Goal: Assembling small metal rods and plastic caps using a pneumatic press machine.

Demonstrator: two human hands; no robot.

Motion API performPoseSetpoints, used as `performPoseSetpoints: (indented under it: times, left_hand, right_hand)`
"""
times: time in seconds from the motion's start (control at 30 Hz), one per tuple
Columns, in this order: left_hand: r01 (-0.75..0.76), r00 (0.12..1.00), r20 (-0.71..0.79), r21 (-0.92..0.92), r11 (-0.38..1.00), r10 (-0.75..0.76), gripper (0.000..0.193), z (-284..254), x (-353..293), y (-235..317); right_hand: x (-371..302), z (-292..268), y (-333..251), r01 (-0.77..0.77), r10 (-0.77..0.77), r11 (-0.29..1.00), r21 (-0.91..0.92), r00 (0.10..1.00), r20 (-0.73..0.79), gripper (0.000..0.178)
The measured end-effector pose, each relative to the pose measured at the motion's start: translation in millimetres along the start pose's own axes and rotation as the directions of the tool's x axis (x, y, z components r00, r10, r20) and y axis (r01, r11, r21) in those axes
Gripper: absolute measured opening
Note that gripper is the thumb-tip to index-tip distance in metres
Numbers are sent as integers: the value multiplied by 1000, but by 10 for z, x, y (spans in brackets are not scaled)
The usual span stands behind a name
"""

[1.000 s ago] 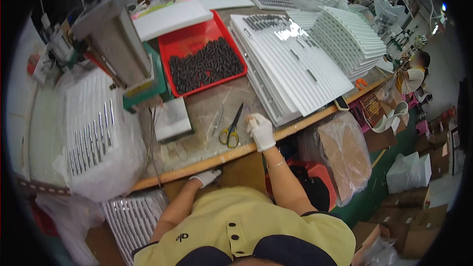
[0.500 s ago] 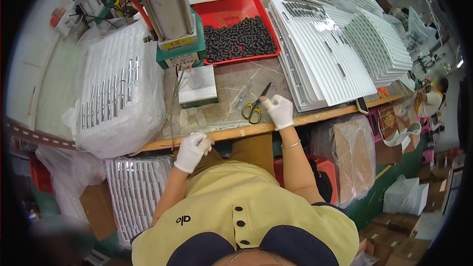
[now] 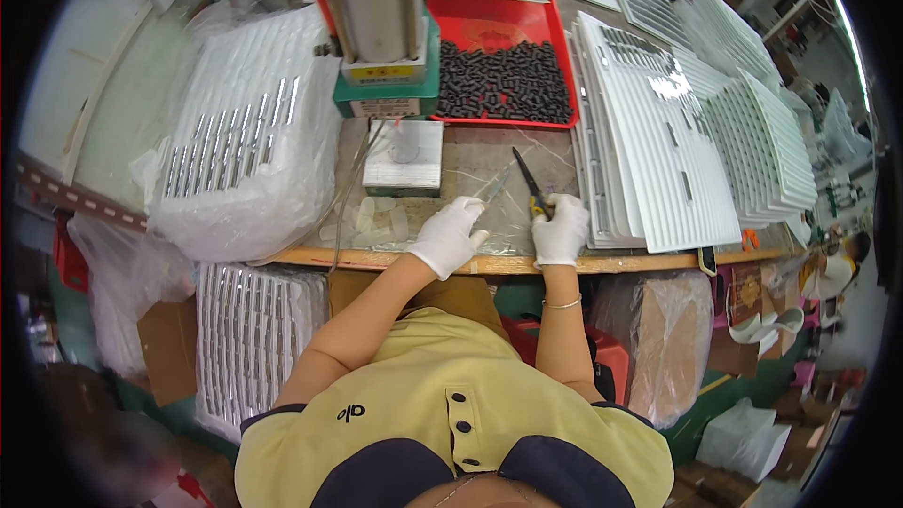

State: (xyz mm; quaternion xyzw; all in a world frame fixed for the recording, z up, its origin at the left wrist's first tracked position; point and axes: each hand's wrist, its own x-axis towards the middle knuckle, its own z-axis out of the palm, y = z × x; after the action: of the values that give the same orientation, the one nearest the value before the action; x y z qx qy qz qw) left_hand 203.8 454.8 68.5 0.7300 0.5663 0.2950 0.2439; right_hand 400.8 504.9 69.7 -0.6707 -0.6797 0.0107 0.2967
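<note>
My right hand [image 3: 562,231], in a white glove with bare fingertips, is closed over the handles of a pair of black-and-yellow scissors [image 3: 529,181]. The scissor blades point away from me, and most of the handles are hidden under the hand. To the left, my gloved left hand [image 3: 448,237] is over the front of the table, its thumb apart from its fingers. Just beyond its fingertips lies a slim silvery tool [image 3: 496,185], whose kind I cannot make out; whether the fingertips touch it is unclear.
A press [image 3: 386,66] with a pale block [image 3: 404,165] below it stands at the back. Beside it, a red tray [image 3: 572,85] holds black cylindrical parts [image 3: 503,80]. White ribbed sheets [image 3: 668,160] are stacked at right. Wrapped metal rods [image 3: 226,146] lie at left, near clear plastic pieces [image 3: 376,216].
My left hand has moved up and right from the table's edge toward the silvery tool. My right hand has come down onto the scissors and closed on them. The view has shifted.
</note>
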Motion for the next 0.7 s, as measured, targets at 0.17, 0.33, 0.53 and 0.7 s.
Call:
performPoseSetpoints:
  times: [0.17,0.33,0.53,0.7]
  left_hand:
    - [-176,975,-147,-63,982,165,31,-294,-444,-79]
    - [20,997,-80,250,968,0,36,-757,-861,-228]
    - [293,944,-263,404,867,-197,46,-899,-1051,-266]
    - [90,985,-166,281,955,-44,42,-781,-966,-157]
  right_hand:
    - [-3,47,68,127,-131,991,-36,981,-145,17]
    - [0,-46,-88,248,-238,967,59,961,-142,21]
    - [9,75,-2,131,-126,991,27,980,-157,22]
    - [-17,69,-33,133,-123,988,83,985,-118,22]
